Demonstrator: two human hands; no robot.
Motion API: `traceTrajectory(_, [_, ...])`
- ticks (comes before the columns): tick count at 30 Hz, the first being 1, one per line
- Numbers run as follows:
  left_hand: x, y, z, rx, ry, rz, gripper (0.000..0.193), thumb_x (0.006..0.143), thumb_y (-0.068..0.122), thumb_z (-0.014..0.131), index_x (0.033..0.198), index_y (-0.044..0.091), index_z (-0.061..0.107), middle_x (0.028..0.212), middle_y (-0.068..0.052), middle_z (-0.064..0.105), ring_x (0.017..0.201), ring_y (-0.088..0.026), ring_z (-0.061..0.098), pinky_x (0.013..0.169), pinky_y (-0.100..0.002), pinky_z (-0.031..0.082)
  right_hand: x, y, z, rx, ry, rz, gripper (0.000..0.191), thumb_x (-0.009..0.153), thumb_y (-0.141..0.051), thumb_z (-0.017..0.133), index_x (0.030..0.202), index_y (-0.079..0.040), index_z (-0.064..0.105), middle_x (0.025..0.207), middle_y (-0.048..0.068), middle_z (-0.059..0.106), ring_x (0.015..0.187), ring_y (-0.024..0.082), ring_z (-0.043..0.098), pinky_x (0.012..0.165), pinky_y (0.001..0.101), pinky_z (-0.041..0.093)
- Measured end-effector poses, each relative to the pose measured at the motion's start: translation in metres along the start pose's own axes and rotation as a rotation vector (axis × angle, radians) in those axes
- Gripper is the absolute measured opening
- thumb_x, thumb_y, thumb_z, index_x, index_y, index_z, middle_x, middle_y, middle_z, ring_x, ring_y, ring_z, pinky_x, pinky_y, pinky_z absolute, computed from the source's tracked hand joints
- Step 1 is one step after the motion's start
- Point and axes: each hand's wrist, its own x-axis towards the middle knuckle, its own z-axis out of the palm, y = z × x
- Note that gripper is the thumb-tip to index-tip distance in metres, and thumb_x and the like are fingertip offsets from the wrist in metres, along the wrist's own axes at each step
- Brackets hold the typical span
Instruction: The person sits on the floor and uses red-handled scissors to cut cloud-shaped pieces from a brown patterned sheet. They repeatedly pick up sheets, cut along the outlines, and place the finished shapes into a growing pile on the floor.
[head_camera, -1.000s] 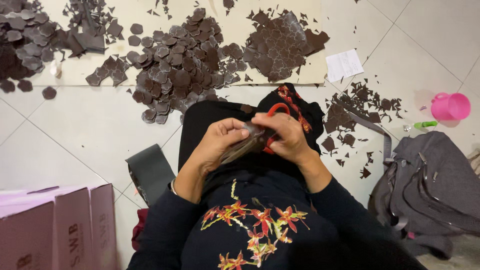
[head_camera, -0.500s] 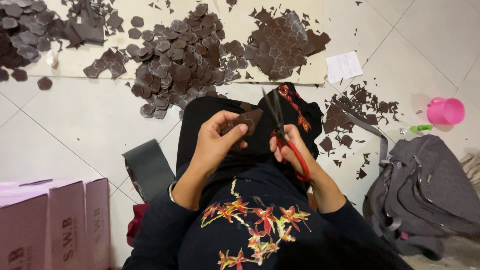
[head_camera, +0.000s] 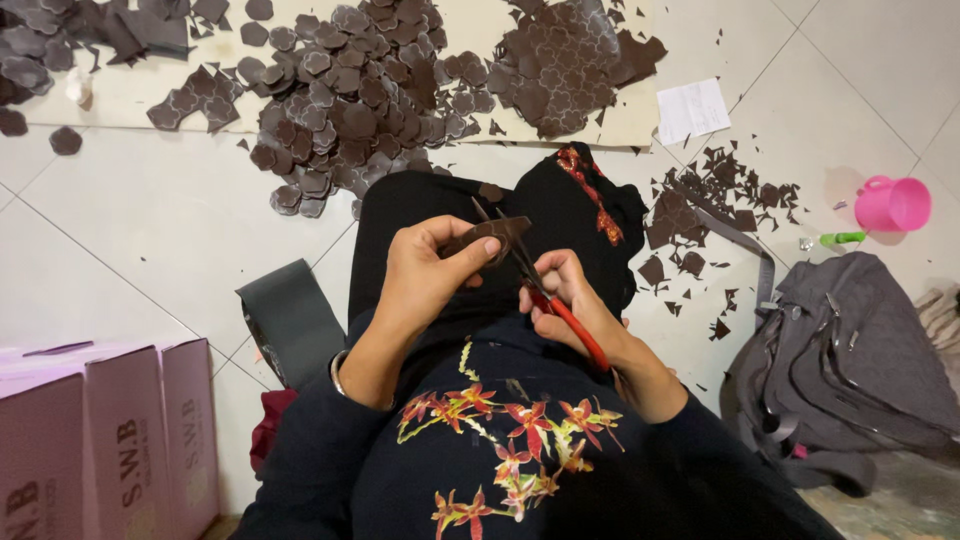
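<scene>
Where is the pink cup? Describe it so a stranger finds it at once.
Look to the grey bag on the tiled floor at the right. Just above it lies the pink cup, on its side beside a green pen. It is the only bright pink thing there.

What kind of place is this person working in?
Probably a home or small workshop floor used for handcraft cutting. The person sits on pale floor tiles, the right hand works red-handled scissors on a brown piece, and cut brown shapes lie heaped nearby.
</scene>
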Motion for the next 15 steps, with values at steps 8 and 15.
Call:
traceTrajectory(8, [-0.005, 0.007, -0.002, 0.056, -0.031, -0.019, 0.016, 0.086, 0.017, 0.080, 0.091, 0.002, 0.076, 0.075, 0.000, 0.072, 0.058, -0.003, 0.060, 0.051, -0.019, 0.048, -0.003, 0.000, 0.001, 0.018, 0.021, 0.004, 0.085, 0.079, -0.059, 0.084, 0.130, -0.013, 0.034, 0.097, 0.005, 0.059, 0.082, 0.008, 0.052, 0.072, 0.0211, 0.043])
traceTrajectory(15, [-0.008, 0.014, -0.003, 0.104, -0.070, -0.014, 0.017, 0.086, 0.018, 0.081, 0.087, 0.002, 0.075, 0.074, 0.000, 0.073, 0.056, -0.002, 0.058, 0.050, -0.019, 0.046, -0.004, -0.004, 0.004, 0.057, 0.004, 0.018, 0.087, 0.079, -0.063, 0.083, 0.129, -0.012, 0.034, 0.090, 0.001, 0.056, 0.080, 0.007, 0.050, 0.071, 0.0205, 0.041])
